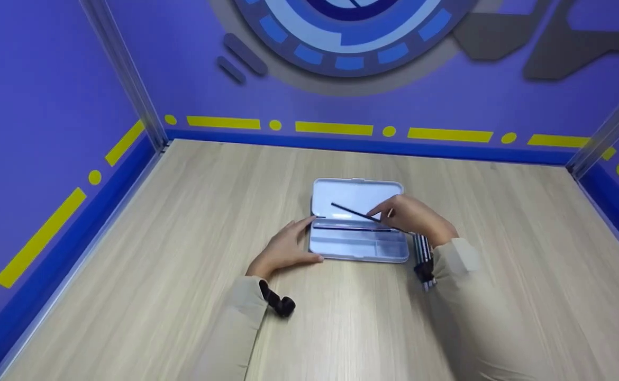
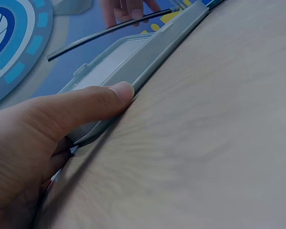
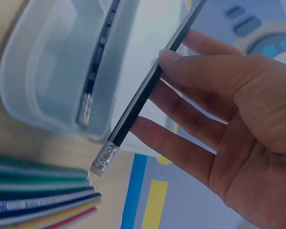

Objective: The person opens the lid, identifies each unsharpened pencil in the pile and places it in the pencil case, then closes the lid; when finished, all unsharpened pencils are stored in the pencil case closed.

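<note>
A whitish plastic pencil case (image 1: 357,190) lies with its lid folded back on the table. My left hand (image 1: 285,246) holds its left end, the thumb on the front edge and the fingers at the rear corner. Above the case, my right hand (image 1: 410,217) pinches a dark pencil (image 3: 143,90) between thumb and fingers. The pencil is tilted, its silver ferrule and eraser end toward the lower left in the right wrist view. Another dark patterned pencil (image 3: 97,57) rests in the long rear compartment of the case.
Several coloured pencils (image 3: 43,195) lie side by side on the wooden table (image 1: 193,211), just right of the case and partly under the right wrist. Blue printed walls (image 1: 330,111) enclose the table's back and sides.
</note>
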`<state>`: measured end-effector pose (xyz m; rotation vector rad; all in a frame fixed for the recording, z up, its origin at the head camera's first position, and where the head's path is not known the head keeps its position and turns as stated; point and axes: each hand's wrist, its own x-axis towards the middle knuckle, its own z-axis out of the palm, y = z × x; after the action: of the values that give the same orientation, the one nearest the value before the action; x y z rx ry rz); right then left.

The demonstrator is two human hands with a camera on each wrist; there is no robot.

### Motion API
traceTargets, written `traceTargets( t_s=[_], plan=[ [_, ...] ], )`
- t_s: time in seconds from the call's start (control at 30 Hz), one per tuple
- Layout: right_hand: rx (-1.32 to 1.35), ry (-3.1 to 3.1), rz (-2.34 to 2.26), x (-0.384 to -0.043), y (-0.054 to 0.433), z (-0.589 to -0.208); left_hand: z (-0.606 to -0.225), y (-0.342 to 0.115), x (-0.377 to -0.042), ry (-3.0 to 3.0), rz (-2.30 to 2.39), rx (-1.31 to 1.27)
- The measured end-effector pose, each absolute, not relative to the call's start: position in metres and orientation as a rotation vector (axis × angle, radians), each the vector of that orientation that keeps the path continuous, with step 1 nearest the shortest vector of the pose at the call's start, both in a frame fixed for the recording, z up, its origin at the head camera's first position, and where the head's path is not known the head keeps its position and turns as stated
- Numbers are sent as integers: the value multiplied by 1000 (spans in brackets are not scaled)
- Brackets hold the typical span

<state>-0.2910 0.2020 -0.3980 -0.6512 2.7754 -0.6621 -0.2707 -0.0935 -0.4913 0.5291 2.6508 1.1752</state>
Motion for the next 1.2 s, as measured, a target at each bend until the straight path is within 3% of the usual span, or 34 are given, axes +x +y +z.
traceTargets(
  t_s=[0.53, 1.2],
  plan=[
    [-666, 2757, -571, -288, 176, -406, -493, -94, -271, 2657, 1173, 540],
    [-724, 2802, -580, -284, 183, -404, -494, -93, -272, 2649, 1200, 517]
  ],
)
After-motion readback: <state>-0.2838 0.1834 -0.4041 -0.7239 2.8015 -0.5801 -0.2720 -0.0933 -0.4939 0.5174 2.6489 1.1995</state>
